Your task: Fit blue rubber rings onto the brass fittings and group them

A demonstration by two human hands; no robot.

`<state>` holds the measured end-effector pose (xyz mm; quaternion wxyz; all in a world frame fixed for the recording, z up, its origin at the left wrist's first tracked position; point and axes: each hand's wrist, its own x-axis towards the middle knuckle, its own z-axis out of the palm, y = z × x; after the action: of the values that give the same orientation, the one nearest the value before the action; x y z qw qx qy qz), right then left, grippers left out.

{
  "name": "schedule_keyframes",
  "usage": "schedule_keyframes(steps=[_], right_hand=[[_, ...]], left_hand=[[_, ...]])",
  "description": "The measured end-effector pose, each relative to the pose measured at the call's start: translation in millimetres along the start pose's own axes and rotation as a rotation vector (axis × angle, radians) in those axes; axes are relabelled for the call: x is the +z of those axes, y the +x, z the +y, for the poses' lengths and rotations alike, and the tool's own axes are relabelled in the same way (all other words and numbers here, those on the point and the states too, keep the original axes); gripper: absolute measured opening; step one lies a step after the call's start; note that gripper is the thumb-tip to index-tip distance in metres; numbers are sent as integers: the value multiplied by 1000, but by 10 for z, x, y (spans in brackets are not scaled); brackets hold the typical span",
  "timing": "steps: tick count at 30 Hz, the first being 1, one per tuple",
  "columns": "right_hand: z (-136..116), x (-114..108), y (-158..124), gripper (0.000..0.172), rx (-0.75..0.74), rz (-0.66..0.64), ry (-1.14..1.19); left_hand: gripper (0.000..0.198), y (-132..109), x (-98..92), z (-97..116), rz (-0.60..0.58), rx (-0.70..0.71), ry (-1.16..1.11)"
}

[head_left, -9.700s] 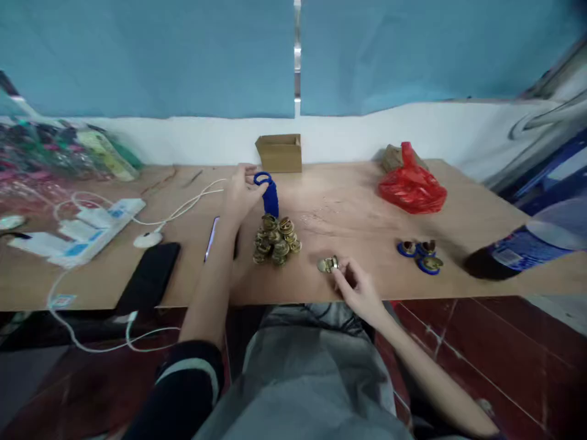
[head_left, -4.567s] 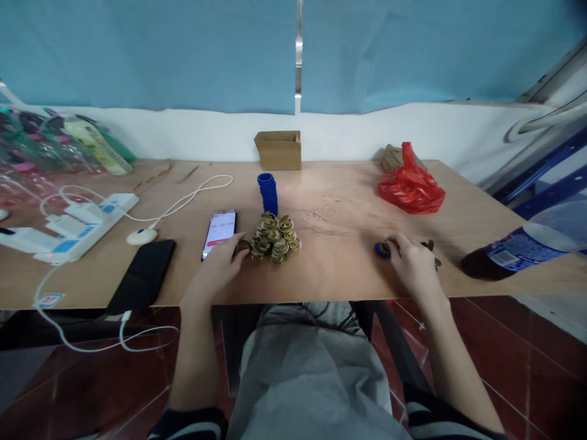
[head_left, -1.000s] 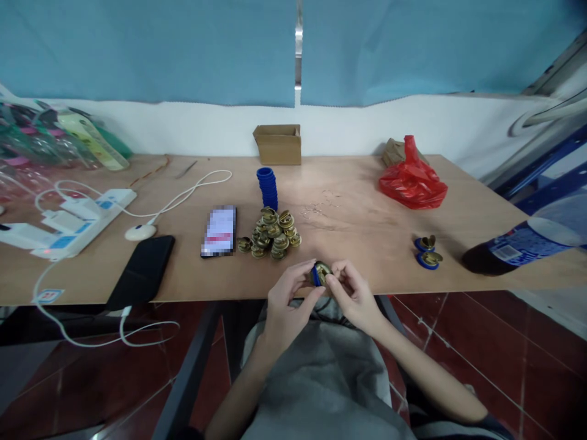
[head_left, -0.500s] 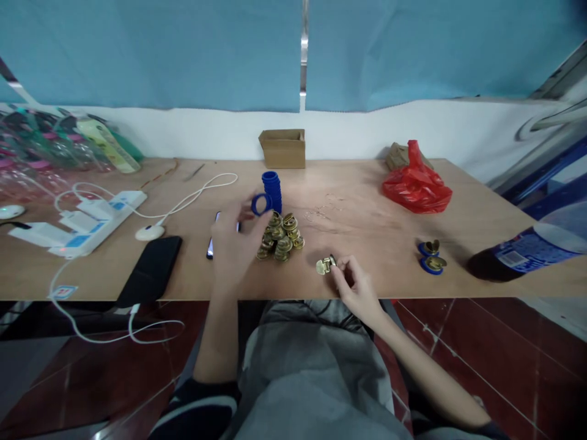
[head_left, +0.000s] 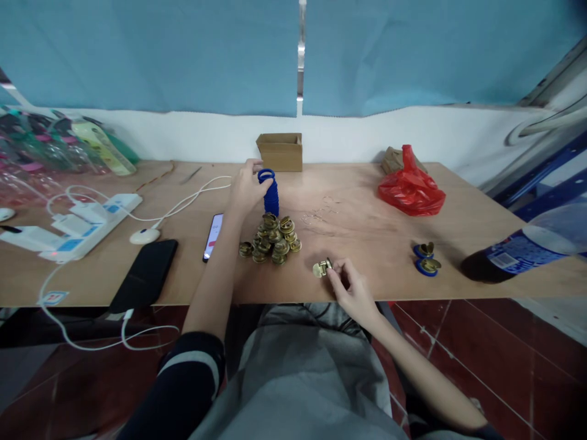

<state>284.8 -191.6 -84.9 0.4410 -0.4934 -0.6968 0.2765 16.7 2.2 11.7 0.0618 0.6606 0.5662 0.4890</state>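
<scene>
Head view: left hand (head_left: 245, 186) pinching blue ring (head_left: 266, 176) atop stack (head_left: 271, 197), right hand (head_left: 351, 287) gripping brass piece (head_left: 321, 267).

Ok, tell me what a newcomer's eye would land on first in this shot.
Probably the heap of brass fittings at the middle of the wooden table, with the stack of blue rings just behind it, where the left hand grips the top ring. Nearer the front edge, the right hand pinches a single brass piece. The red plastic bag at the far right also stands out.
</scene>
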Motion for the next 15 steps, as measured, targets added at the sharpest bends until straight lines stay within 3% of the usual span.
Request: schedule_keyframes(steps=[10, 13, 15], right_hand=[[-13, -5, -5, 19, 7, -4, 18], [-3, -3, -7, 19, 6, 2, 21], [12, 3, -12, 18, 5, 10, 33]], left_hand=[[51, 32, 39, -16, -14, -12, 43], [60, -62, -29, 96, 35, 5, 0], [52, -266, -104, 269, 89, 48, -26]])
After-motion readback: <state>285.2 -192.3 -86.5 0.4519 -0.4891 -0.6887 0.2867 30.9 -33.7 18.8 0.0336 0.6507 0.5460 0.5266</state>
